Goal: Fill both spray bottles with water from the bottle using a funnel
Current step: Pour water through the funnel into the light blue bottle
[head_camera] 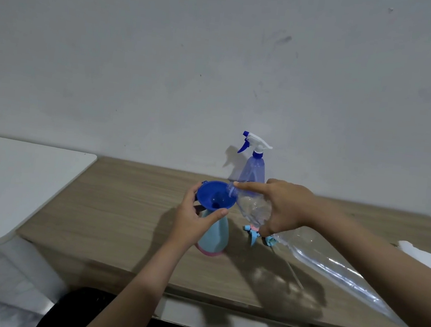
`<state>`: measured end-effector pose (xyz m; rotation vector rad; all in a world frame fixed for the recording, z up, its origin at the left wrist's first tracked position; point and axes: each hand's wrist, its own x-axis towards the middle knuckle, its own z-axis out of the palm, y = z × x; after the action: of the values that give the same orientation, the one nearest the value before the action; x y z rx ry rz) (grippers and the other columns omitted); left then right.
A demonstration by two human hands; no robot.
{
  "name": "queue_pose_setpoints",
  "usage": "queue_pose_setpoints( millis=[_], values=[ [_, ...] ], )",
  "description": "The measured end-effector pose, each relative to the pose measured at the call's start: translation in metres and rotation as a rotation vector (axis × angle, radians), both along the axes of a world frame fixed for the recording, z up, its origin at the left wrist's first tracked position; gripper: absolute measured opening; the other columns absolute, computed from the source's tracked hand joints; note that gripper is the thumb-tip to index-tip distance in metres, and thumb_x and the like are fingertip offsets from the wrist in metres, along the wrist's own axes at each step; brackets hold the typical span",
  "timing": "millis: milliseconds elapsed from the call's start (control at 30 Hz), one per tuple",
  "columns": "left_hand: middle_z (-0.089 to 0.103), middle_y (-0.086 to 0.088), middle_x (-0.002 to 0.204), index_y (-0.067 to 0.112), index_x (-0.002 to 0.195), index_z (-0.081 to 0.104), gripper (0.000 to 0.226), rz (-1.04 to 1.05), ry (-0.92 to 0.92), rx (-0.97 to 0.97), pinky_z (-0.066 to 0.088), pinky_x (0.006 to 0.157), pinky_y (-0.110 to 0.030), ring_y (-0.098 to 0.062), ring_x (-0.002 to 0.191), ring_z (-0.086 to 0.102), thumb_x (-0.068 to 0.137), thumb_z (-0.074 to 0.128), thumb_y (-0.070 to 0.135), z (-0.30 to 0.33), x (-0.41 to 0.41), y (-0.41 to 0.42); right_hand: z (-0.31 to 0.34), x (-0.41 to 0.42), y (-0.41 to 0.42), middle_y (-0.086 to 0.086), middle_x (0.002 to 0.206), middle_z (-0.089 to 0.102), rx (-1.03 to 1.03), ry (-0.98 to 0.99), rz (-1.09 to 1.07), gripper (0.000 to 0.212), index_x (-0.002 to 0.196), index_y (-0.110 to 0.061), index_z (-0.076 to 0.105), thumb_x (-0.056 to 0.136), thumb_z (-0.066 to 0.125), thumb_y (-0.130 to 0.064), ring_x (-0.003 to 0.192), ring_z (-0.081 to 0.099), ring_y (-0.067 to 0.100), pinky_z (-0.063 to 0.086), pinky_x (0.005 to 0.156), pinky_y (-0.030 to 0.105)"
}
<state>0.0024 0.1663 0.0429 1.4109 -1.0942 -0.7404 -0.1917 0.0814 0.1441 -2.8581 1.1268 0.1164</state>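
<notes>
Pouring into the first spray bottle, funnel seated, second bottle waiting.

Left hand (pixel 194 214), fingers curled, steadies the blue funnel (pixel 216 196) sitting in the neck of the light-blue spray bottle (pixel 213 234) at the desk's middle. Right hand (pixel 283 207) grips the clear water bottle (pixel 314 251) near its shoulder, index finger extended, mouth tipped over the funnel's right rim (flow not discernible). Removed trigger head (pixel 253 232) lies just right. Capped purple spray bottle (pixel 253 169) stands farther back. Next, judged: hold the tilt, watch the level.
</notes>
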Motion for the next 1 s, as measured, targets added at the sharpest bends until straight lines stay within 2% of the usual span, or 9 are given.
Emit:
queue_pose_setpoints(
  millis=[133, 367, 667, 833, 1000],
  values=[
    [0.058, 0.011, 0.122, 0.040, 0.123, 0.044, 0.073, 0.004, -0.002, -0.005, 0.052, 0.094, -0.039, -0.014, 0.109, 0.062, 0.062, 0.084, 0.042, -0.001, 0.001, -0.001, 0.006, 0.001, 0.001, -0.003, 0.096, 0.048, -0.004, 0.033, 0.008, 0.104, 0.141, -0.060, 0.010, 0.060, 0.075, -0.053, 0.088, 0.047, 0.014, 0.045, 0.071, 0.029],
    [0.057, 0.012, 0.121, 0.037, 0.126, 0.041, 0.072, -0.002, -0.009, -0.003, 0.053, 0.091, -0.029, -0.010, 0.107, 0.063, 0.067, 0.083, 0.035, 0.002, 0.000, 0.000, 0.008, 0.003, 0.003, -0.004, 0.096, 0.046, -0.009, 0.092, 0.035, 0.104, 0.143, -0.057, 0.011, 0.062, 0.075, -0.053, 0.092, 0.048, 0.015, 0.042, 0.070, 0.029],
    [0.057, 0.009, 0.126, 0.036, 0.128, 0.041, 0.083, -0.003, 0.000, 0.007, 0.054, 0.091, -0.030, -0.012, 0.107, 0.063, 0.057, 0.080, 0.051, 0.001, 0.000, 0.000, 0.008, 0.003, 0.002, -0.006, 0.096, 0.046, -0.013, 0.102, 0.062, 0.102, 0.142, -0.059, 0.010, 0.063, 0.075, -0.052, 0.088, 0.043, 0.012, 0.049, 0.077, 0.031],
    [0.057, 0.007, 0.127, 0.033, 0.130, 0.042, 0.082, -0.002, -0.001, 0.012, 0.054, 0.090, -0.031, -0.012, 0.107, 0.063, 0.060, 0.083, 0.045, -0.001, 0.002, -0.002, 0.002, 0.003, -0.004, -0.002, 0.100, 0.049, -0.025, 0.045, 0.045, 0.105, 0.138, -0.064, 0.006, 0.058, 0.074, -0.055, 0.092, 0.056, 0.019, 0.048, 0.073, 0.032],
    [0.059, 0.008, 0.124, 0.030, 0.130, 0.044, 0.079, 0.003, 0.002, 0.005, 0.053, 0.093, -0.035, -0.013, 0.108, 0.063, 0.063, 0.084, 0.040, -0.002, 0.002, -0.002, -0.003, -0.002, -0.001, -0.004, 0.097, 0.047, -0.023, -0.068, 0.034, 0.106, 0.136, -0.067, 0.003, 0.060, 0.074, -0.052, 0.084, 0.057, 0.017, 0.047, 0.067, 0.030]
  ],
)
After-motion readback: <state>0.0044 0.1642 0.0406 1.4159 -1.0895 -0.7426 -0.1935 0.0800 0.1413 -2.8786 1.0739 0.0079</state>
